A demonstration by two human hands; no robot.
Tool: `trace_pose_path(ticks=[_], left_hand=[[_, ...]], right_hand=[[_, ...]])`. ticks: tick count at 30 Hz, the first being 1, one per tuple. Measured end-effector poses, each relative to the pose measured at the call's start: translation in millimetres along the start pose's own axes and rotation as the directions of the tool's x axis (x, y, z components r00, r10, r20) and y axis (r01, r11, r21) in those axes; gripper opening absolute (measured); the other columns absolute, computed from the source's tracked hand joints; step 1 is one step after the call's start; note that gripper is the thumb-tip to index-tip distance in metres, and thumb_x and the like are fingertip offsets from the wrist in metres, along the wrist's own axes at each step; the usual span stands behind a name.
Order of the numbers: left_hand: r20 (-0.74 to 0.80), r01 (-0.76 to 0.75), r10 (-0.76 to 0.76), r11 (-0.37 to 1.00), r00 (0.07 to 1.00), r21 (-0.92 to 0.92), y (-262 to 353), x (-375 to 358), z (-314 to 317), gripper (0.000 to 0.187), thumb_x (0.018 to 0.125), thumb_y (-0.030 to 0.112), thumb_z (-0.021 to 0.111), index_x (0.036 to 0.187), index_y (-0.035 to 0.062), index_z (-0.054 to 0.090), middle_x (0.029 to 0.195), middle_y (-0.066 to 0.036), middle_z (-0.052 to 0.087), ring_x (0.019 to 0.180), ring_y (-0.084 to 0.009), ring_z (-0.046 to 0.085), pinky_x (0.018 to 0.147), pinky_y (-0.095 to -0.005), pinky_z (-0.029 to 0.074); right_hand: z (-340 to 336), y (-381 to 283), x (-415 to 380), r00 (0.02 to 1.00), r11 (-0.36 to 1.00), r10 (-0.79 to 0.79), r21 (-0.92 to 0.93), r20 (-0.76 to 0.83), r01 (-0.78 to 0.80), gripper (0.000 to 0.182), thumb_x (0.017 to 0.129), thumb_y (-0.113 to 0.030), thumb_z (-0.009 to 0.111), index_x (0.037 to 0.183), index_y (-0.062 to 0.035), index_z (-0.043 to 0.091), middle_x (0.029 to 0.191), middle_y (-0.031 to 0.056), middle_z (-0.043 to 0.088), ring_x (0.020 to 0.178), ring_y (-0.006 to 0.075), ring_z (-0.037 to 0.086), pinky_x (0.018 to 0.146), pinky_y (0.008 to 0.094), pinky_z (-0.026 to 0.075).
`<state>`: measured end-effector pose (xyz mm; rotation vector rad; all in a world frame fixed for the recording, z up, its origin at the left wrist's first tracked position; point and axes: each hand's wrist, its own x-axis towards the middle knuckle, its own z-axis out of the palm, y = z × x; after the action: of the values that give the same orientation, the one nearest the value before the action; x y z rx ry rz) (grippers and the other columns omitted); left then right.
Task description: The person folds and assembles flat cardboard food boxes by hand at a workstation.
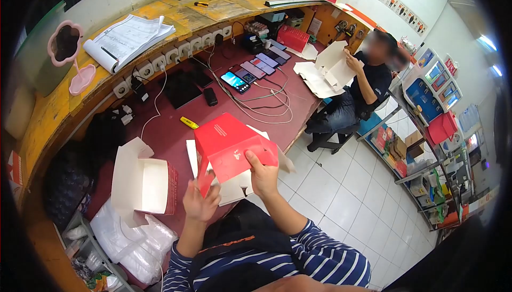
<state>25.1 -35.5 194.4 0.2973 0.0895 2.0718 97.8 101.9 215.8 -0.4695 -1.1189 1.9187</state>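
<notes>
A red cardboard box (226, 137), partly folded with loose flaps, is held up over the front edge of the maroon desk. My right hand (262, 174) grips its right flap, thumb on top. At its lower left corner, my left hand (201, 200) has its fingers closed about a narrow red side flap; motion blurs them a little. Beneath the box lie flat white cardboard pieces (234, 189), mostly covered. To the left stands an open box (152, 185), white inside with a red outer wall.
A yellow highlighter (189, 122), several phones (234, 81) and white cables lie on the desk (181, 112). Clear plastic bags (130, 241) sit at lower left. A raised wooden counter (186, 19) curves behind. On the right, a seated co-worker (368, 73) holds an unfolded white carton (330, 68).
</notes>
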Motion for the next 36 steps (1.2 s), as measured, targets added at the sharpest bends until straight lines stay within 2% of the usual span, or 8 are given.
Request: trace_pose_path(ticks=[2, 3, 7, 11, 17, 27, 33, 36], left_hand=[[0.185, -0.268, 0.196, 0.619, 0.963, 0.738, -8, 4, -10, 0.035, 0.083, 0.031, 0.046, 0.102, 0.0024, 0.045, 0.088, -0.005, 0.047, 0.067, -0.0105, 0.044, 0.047, -0.0242, 0.039], [0.442, -0.400, 0.174, -0.232, 0.880, 0.887, -12, 7, -16, 0.034, 0.080, 0.029, 0.052, 0.101, 0.0028, 0.045, 0.089, -0.004, 0.047, 0.073, -0.0111, 0.044, 0.049, -0.0252, 0.040], [-0.060, -0.286, 0.535, 0.540, 0.843, 0.792, -28, 15, -4, 0.022, 0.079, 0.008, 0.055, 0.097, 0.0014, 0.045, 0.071, -0.004, 0.051, 0.063, -0.0115, 0.050, 0.054, -0.0227, 0.042], [0.072, -0.244, 0.502, 0.288, 0.862, 0.926, 6, 14, -14, 0.023, 0.076, 0.001, 0.054, 0.098, -0.0013, 0.046, 0.082, -0.009, 0.056, 0.064, -0.0133, 0.055, 0.050, -0.0226, 0.044], [0.127, -0.205, 0.564, 0.077, 0.816, 0.976, -2, 21, -16, 0.020, 0.076, -0.002, 0.053, 0.095, -0.0016, 0.048, 0.077, -0.008, 0.058, 0.061, -0.0138, 0.057, 0.051, -0.0230, 0.046], [-0.030, -0.232, 0.463, 0.498, 0.886, 0.836, -15, 20, -8, 0.020, 0.085, 0.017, 0.045, 0.094, 0.0006, 0.048, 0.080, -0.007, 0.057, 0.061, -0.0113, 0.051, 0.050, -0.0237, 0.038], [0.011, -0.076, 0.077, 0.996, 0.997, -0.038, 8, 10, -42, 0.035, 0.084, 0.039, 0.038, 0.104, 0.0130, 0.050, 0.099, 0.000, 0.053, 0.096, -0.0133, 0.044, 0.069, -0.0304, 0.034], [-0.296, -0.180, 0.408, 0.798, 0.864, 0.575, -16, 6, -31, 0.021, 0.083, 0.026, 0.049, 0.091, 0.0073, 0.053, 0.078, 0.000, 0.053, 0.071, -0.0096, 0.047, 0.061, -0.0252, 0.036]], right_hand=[[9, 5, -9, 0.998, 0.999, -0.002, 0.032, -0.063, 0.004, 0.033, 0.073, -0.006, 0.062, 0.102, 0.0010, 0.046, 0.096, 0.0074, 0.054, 0.089, 0.0120, 0.051, 0.076, 0.0260, 0.042], [18, 6, -19, 0.999, 0.995, -0.016, -0.099, -0.049, 0.011, 0.030, 0.074, -0.006, 0.061, 0.100, 0.0008, 0.047, 0.093, 0.0065, 0.054, 0.087, 0.0113, 0.051, 0.075, 0.0255, 0.042], [19, 15, -20, 0.993, 0.932, -0.100, -0.344, 0.058, 0.114, 0.020, 0.080, -0.012, 0.055, 0.095, 0.0005, 0.050, 0.089, 0.0047, 0.055, 0.083, 0.0096, 0.051, 0.073, 0.0239, 0.041], [-13, -24, 11, 0.877, 0.869, 0.427, 0.167, 0.220, -0.465, 0.026, 0.083, -0.015, 0.048, 0.105, -0.0018, 0.049, 0.093, 0.0060, 0.057, 0.085, 0.0129, 0.053, 0.073, 0.0263, 0.043], [-8, 5, 0, 0.945, 0.957, 0.260, 0.082, 0.197, -0.280, 0.025, 0.076, -0.006, 0.058, 0.099, -0.0026, 0.048, 0.089, 0.0070, 0.057, 0.083, 0.0115, 0.053, 0.075, 0.0278, 0.043], [22, 25, -21, 0.902, 0.824, 0.397, 0.367, 0.171, -0.433, 0.013, 0.076, -0.008, 0.058, 0.087, -0.0102, 0.051, 0.074, -0.0009, 0.051, 0.067, 0.0091, 0.047, 0.057, 0.0232, 0.037], [6, 35, -7, 0.989, 0.986, 0.144, 0.091, -0.043, -0.140, 0.025, 0.073, -0.005, 0.060, 0.096, -0.0079, 0.050, 0.087, 0.0018, 0.054, 0.080, 0.0112, 0.051, 0.072, 0.0256, 0.041], [3, 44, -20, 0.998, 0.971, -0.060, -0.230, 0.035, 0.066, 0.029, 0.077, -0.017, 0.059, 0.098, -0.0016, 0.049, 0.091, 0.0063, 0.052, 0.084, 0.0155, 0.049, 0.075, 0.0273, 0.038]])
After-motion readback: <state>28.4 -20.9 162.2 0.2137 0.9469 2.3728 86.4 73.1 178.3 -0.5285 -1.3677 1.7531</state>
